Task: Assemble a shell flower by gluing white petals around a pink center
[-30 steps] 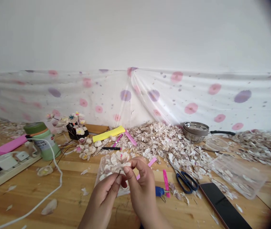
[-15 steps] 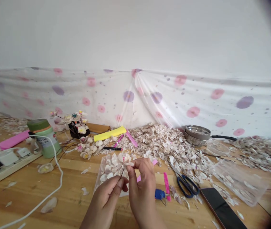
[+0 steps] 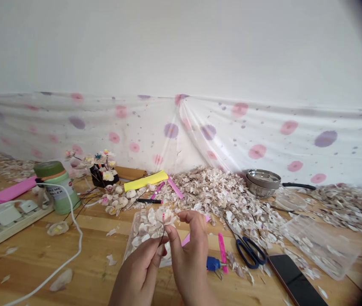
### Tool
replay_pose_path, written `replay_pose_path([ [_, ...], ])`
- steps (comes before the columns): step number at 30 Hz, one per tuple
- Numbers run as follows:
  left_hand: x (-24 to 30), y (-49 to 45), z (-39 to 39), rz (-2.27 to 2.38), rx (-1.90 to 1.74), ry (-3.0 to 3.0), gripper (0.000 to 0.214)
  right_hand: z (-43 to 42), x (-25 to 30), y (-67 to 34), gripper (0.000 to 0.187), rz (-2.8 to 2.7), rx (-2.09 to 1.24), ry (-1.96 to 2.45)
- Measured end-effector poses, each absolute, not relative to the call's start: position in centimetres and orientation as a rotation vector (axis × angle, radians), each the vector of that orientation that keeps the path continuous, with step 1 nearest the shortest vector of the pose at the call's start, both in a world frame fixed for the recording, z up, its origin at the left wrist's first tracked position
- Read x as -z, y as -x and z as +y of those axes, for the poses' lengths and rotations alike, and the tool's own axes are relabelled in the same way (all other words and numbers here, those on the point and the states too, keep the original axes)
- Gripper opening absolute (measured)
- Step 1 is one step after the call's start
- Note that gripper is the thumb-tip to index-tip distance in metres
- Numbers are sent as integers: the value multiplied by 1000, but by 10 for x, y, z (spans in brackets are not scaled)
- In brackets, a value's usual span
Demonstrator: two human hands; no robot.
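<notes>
Pale, shell-like petals make up the small flower that sits at the centre of the view, raised just above the wooden table. The right hand has thumb and fingertips pinched closed on the flower's base, while the left hand pinches the thin dark wire stem hanging beneath it, fingers closed and touching the right hand's fingers. Directly behind the hands lies a clear plastic tray holding loose pale petals. Just to the right of the hands are a pink strip and a small blue tool, then black-handled scissors and a dark phone near the table's edge. A clear plastic box stands further right. Behind all this spreads a big heap of pale flakes, with a metal pan at its far side. On the left are a green jar with a white cable running past it, a power strip, finished flowers on wires, a yellow roll and a pink roll.
</notes>
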State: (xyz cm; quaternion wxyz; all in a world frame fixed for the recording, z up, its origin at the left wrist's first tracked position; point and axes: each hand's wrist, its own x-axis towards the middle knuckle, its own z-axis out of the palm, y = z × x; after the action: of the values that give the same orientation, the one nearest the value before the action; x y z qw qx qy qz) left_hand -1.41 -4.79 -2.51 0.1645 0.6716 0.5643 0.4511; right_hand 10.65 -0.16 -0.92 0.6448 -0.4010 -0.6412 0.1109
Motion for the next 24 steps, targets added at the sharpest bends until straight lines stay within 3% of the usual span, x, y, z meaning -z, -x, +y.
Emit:
replay_pose_path([
  [5,26,13,-47,1598,-1359,-2096,29,-6,10,-109,20,-1391,-255,895],
  [12,24,11,-43,1635,-1536,-1879,26,-16,20,-104,7,-1390,-448,773],
  [24,30,-1,-46,1363,-1503,-1618,30,-21,13,-100,17,-1466,-484,692],
])
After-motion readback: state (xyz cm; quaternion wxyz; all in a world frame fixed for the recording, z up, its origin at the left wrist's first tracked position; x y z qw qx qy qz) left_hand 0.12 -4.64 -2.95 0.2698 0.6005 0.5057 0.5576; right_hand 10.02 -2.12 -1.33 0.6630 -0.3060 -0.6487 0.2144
